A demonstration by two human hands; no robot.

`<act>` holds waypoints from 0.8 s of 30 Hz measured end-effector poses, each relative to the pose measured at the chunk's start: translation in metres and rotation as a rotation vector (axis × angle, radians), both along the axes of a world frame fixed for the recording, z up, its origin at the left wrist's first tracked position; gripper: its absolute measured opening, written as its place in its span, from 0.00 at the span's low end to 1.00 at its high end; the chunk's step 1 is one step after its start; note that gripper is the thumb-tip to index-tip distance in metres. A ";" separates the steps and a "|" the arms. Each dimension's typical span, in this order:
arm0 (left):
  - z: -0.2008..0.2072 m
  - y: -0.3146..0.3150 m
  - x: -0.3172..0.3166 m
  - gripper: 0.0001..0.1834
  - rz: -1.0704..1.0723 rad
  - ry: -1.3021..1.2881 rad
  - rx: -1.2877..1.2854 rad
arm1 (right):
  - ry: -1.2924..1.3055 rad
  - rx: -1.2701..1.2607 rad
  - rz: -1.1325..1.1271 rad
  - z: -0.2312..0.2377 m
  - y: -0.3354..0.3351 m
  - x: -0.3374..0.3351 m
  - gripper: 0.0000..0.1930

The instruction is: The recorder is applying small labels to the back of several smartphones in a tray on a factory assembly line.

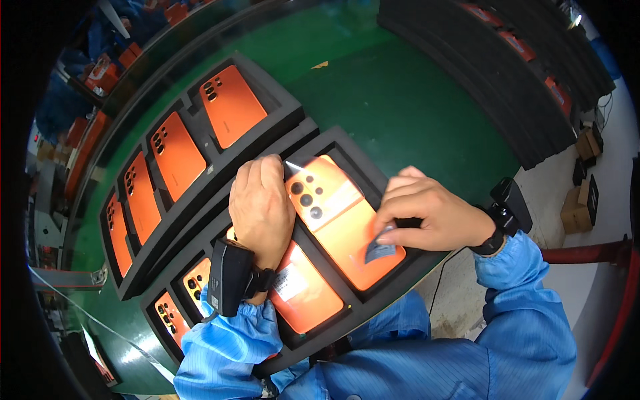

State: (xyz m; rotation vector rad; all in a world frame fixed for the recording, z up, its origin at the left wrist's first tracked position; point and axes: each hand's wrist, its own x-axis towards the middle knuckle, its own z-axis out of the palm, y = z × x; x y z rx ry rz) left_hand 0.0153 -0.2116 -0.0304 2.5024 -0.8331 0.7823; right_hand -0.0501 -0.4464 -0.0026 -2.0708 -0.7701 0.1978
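An orange phone [350,237] lies camera side up in the nearer black foam tray [417,267]. A clear film [337,190] covers its upper part, and the film's lifted corner meets my left hand [262,207]. That hand is closed at the phone's left side, its fingertips hidden. My right hand [433,212] pinches a small grey label [380,249] over the phone's lower right part. Under my left wrist is another orange phone [307,293] with a white sticker [288,283]. Two more phones [171,317] sit farther left in this tray, partly hidden by my sleeve.
A second foam tray [283,110] behind holds several orange phones [232,107]. Both trays rest on a green work surface [427,113]. Stacked black trays [477,73] stand at the far right. Cardboard boxes [579,207] and a red bar [587,253] are at the right.
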 end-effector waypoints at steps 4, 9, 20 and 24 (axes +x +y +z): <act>0.001 -0.005 -0.002 0.04 0.052 0.057 0.010 | -0.276 -0.055 0.068 -0.011 0.020 0.015 0.06; -0.006 -0.009 0.005 0.02 0.107 0.122 -0.156 | -0.344 -0.082 0.070 -0.026 0.021 0.027 0.06; -0.007 -0.009 0.003 0.01 0.072 0.036 -0.111 | -0.352 -0.093 0.101 -0.025 0.024 0.030 0.06; -0.006 -0.008 0.002 0.01 0.077 0.032 -0.097 | -0.348 -0.113 0.110 -0.022 0.026 0.030 0.06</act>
